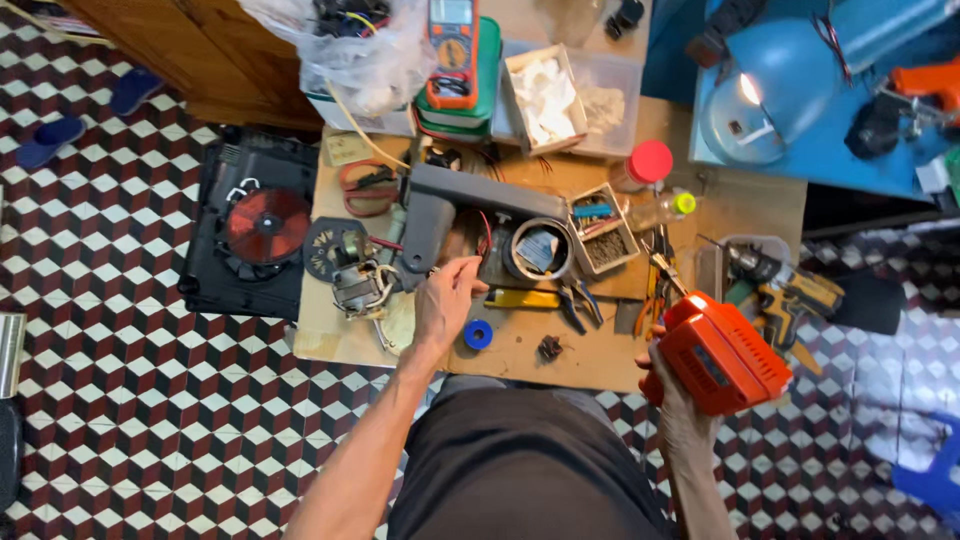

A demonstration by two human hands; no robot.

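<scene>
My left hand [445, 300] reaches over the wooden workbench [600, 355], fingers loosely pinched near a grey plastic appliance housing [450, 200] and a small electric motor [358, 285]; whether it holds anything I cannot tell. My right hand [668, 385] grips an orange power-tool body [722, 355] at the bench's right front corner, lifted off the surface. A blue tape roll [478, 334] lies just right of my left wrist.
Pliers [575, 300], a yellow utility knife [522, 298], a box of screws [605, 240], a multimeter [452, 50], a cordless drill [790, 290] and a blue lamp [780, 80] crowd the bench. An opened induction cooker [255, 230] lies on the tiled floor at left.
</scene>
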